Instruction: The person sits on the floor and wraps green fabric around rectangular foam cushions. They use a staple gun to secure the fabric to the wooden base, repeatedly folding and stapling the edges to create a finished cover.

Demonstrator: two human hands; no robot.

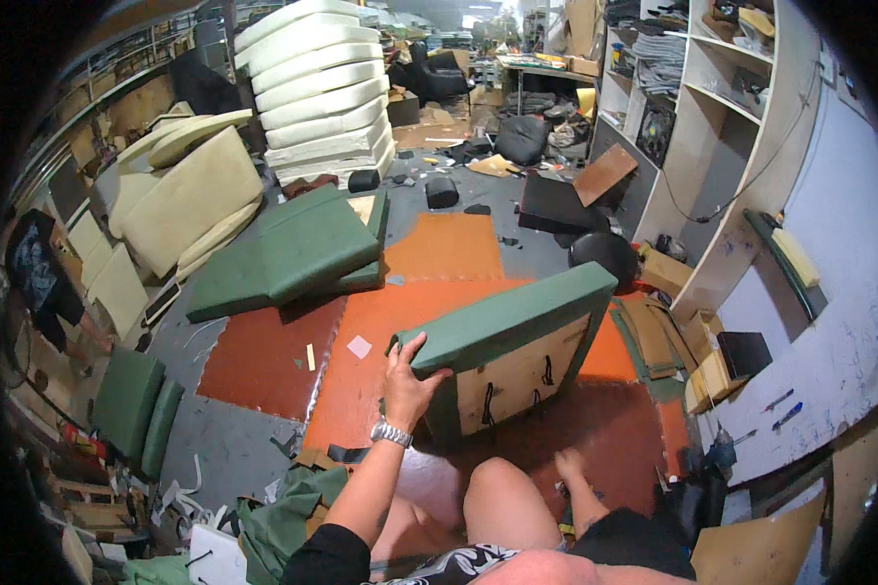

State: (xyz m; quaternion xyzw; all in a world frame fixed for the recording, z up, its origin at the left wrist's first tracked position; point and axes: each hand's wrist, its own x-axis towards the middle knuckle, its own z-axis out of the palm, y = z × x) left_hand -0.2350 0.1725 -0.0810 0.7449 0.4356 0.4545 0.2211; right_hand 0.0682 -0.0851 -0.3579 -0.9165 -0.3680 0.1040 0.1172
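Observation:
A green upholstered seat panel point(517, 312) stands tilted on edge in front of me, its bare wooden back with several black straps facing me. My left hand point(415, 382), with a metal watch on the wrist, grips its near left corner, fingers over the green cover and thumb on the near side. My right hand point(570, 468) is low beside my right thigh, over the dark red floor sheet point(605, 429). Its fingers are small and partly hidden, so I cannot make out whether they hold anything.
More green cushions point(302, 244) lie beyond on the left, with cream foam pieces point(190, 200) and a tall stack of white foam point(317, 88) behind. Green fabric scraps point(283, 517) lie at my left. Shelves point(722, 97) and a drill point(720, 450) are on the right.

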